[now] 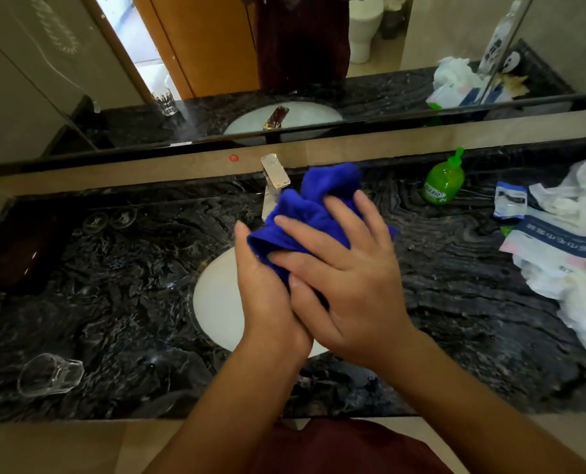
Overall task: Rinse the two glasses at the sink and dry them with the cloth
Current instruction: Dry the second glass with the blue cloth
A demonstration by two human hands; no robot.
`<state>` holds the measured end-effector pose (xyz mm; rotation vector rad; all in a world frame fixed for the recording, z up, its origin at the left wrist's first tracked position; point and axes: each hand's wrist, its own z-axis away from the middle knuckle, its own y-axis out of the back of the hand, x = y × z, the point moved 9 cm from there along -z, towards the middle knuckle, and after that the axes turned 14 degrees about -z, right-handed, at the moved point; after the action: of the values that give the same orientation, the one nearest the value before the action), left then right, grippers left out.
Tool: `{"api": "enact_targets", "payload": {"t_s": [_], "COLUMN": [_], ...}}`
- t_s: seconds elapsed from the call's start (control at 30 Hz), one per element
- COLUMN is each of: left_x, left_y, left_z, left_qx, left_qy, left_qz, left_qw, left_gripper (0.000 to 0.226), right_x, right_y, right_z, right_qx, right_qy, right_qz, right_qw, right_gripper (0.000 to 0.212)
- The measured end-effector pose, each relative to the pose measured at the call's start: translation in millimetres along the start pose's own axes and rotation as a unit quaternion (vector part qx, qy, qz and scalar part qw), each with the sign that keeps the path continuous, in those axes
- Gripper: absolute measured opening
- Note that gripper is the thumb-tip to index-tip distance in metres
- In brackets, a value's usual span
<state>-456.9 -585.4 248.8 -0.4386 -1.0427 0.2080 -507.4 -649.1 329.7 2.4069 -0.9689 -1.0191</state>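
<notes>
A: Far left, on the black marble counter [120, 302]: what lies near the front edge?

B: A clear glass tumbler [50, 373], on its side, well apart from the hands. Further back, near the wall, two round glass shapes [109, 218] stand side by side; whether they are glasses or lids cannot be told.

A: And the centre?

B: The white oval sink basin [216, 299], set into the counter, with a gold-toned faucet [275, 176] behind it. Both hands are above the basin. The left hand [267, 285] is under and beside a blue cloth [319, 206], fingers curled into its lower folds. The right hand [346, 282] lies over the cloth and across the left hand, fingers spread and bent down onto the fabric, grasping it. The cloth is bunched, its upper end standing up in front of the faucet. Whether a glass is wrapped inside cannot be told.

A: To the right?

B: A green soap bottle [444, 183] upright near the wall, then a small blue-and-white sachet [510, 200], a printed packet [558, 239], and crumpled white plastic bags [579, 268] at the counter's far end.
</notes>
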Motion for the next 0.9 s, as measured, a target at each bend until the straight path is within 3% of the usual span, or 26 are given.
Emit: {"api": "enact_targets", "payload": {"t_s": [0.07, 0.2, 0.33, 0.4, 0.5, 0.6, 0.67, 0.73, 0.83, 0.9], "left_x": [8.1, 19.8, 24.3, 25.1, 22.7, 15.2, 13.8, 17.6, 25.8, 26.5], "left_y": [5.9, 4.1, -1.1, -2.7, -1.9, 4.2, 4.0, 5.3, 7.7, 9.0], "left_z": [2.6, 4.9, 5.7, 6.3, 3.8, -4.0, -8.9, -12.2, -9.5, -0.8], "left_qx": [0.023, 0.019, 0.005, 0.002, 0.003, 0.000, -0.014, -0.011, 0.017, 0.042], "left_qy": [-0.031, -0.082, -0.113, -0.117, -0.105, -0.083, -0.066, -0.062, -0.085, -0.110], "left_qz": [-0.031, -0.079, -0.141, -0.142, -0.123, -0.079, -0.030, 0.003, -0.024, -0.077], "left_qw": [0.999, 0.993, 0.983, 0.983, 0.987, 0.993, 0.997, 0.998, 0.996, 0.990], "left_gripper": [0.078, 0.073, 0.060, 0.054, 0.057, 0.055, 0.047, 0.044, 0.042, 0.042], "right_x": [-2.8, 3.7, 28.0, 42.3, 53.9, 62.7, 68.3, 65.7, 44.7, 36.7], "right_y": [-4.1, -6.4, 3.0, 10.5, 16.6, 20.0, 20.2, 18.8, 16.3, 13.5], "right_z": [-7.1, -27.8, -52.4, -56.9, -51.3, -37.6, -20.6, -0.4, 20.0, 26.1], "right_qx": [-0.053, -0.144, -0.187, -0.160, -0.066, 0.051, 0.131, 0.190, 0.204, 0.198], "right_qy": [0.000, -0.048, -0.152, -0.206, -0.267, -0.286, -0.288, -0.275, -0.214, -0.205], "right_qz": [0.035, 0.088, -0.004, -0.128, -0.338, -0.438, -0.441, -0.386, -0.255, -0.237], "right_qw": [0.998, 0.985, 0.971, 0.957, 0.900, 0.851, 0.840, 0.860, 0.921, 0.929], "right_gripper": [0.033, 0.034, 0.031, 0.025, 0.023, 0.024, 0.026, 0.027, 0.030, 0.032]}}
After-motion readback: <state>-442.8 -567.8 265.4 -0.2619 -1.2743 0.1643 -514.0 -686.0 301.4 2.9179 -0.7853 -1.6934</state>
